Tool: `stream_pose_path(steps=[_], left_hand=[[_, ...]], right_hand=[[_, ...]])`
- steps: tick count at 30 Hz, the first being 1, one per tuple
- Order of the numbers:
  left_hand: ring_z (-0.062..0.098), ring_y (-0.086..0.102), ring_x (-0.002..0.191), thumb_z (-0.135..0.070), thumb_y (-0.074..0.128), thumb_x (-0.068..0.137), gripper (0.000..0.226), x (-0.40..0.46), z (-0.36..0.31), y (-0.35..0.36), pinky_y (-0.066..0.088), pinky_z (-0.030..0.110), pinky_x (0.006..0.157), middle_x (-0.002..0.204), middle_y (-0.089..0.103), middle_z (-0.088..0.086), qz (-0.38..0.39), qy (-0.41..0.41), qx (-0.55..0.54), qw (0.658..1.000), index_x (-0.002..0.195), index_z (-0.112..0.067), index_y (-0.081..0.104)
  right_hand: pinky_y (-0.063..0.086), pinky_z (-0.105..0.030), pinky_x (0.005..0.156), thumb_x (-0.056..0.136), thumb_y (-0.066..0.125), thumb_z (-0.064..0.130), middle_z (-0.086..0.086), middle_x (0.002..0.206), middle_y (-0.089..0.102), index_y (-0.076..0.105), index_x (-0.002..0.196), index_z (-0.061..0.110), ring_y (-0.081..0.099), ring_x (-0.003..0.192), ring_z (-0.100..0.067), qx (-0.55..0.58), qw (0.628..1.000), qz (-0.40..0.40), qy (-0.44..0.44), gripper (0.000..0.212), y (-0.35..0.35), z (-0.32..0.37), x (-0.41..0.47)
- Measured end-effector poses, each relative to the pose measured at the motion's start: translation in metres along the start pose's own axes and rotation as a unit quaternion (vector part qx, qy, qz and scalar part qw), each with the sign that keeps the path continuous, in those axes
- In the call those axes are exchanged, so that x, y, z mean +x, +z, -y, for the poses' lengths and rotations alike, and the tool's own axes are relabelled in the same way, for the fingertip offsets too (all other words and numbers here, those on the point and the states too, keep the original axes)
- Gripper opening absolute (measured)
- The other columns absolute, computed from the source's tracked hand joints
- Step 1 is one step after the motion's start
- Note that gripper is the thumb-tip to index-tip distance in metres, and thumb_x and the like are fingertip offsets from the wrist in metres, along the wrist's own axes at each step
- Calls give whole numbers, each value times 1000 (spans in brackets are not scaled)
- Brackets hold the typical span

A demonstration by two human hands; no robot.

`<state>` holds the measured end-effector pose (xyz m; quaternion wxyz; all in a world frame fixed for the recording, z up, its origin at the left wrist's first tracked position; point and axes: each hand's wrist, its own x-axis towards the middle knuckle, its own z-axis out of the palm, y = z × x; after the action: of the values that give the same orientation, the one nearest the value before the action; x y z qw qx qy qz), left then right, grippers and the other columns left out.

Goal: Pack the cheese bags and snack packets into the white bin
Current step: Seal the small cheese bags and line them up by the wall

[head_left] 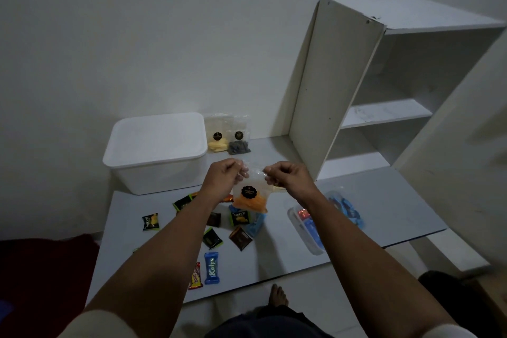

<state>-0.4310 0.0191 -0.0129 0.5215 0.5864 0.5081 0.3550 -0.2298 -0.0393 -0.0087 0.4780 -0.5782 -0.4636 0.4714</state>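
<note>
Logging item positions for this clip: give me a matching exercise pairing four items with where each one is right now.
Things:
1. Bag of orange cheese
2. Bag of yellow cheese
3. Blue Kalpa packet
4. White bin

Places:
A. Flat on the table near its front edge
B. Back left of the table, lid on
C. Held up by its top edge between the left hand and right hand
D. Propped against the wall, right of the bin

Pairs: 1-C, 2-D, 3-A, 4-B
</note>
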Motion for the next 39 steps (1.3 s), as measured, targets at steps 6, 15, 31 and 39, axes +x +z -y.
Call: stream_pose_path(steps=[6, 15, 31, 39], left_hand=[[17, 66, 85, -44, 67, 88, 19, 2, -5, 11, 56, 35, 79, 88, 70, -7, -188, -40, 116, 975, 84, -26, 66], [24, 68, 78, -33, 57, 101, 29, -3, -19, 25, 65, 42, 72, 85, 68, 13, -29, -158, -180, 971, 96, -5, 65], [19, 63, 73, -20, 40, 108, 31, 4, -29, 7, 57, 33, 73, 81, 64, 9, 107, 18, 91, 990, 83, -16, 56], [9, 62, 70, -20, 41, 108, 28, 2, -32, 1, 50, 25, 69, 80, 66, 1, 153, 68, 147, 975, 85, -16, 55]], right_hand=[[52, -20, 65, 97, 69, 19, -6, 85, 78, 79, 95, 8, 70, 69, -12, -59, 995, -61, -45, 16, 8, -2, 1], [59, -26, 78, 95, 70, 18, 1, 93, 80, 80, 106, 12, 76, 88, -12, -84, 989, -32, -121, 16, 28, -1, -10], [62, -35, 62, 94, 70, 20, -11, 85, 76, 72, 94, 4, 74, 70, -18, -62, 997, -46, -9, 16, 35, 24, -6], [59, -30, 59, 97, 65, 13, -15, 85, 73, 70, 97, -4, 71, 66, -20, -23, 998, -45, 23, 18, 33, 37, -4]])
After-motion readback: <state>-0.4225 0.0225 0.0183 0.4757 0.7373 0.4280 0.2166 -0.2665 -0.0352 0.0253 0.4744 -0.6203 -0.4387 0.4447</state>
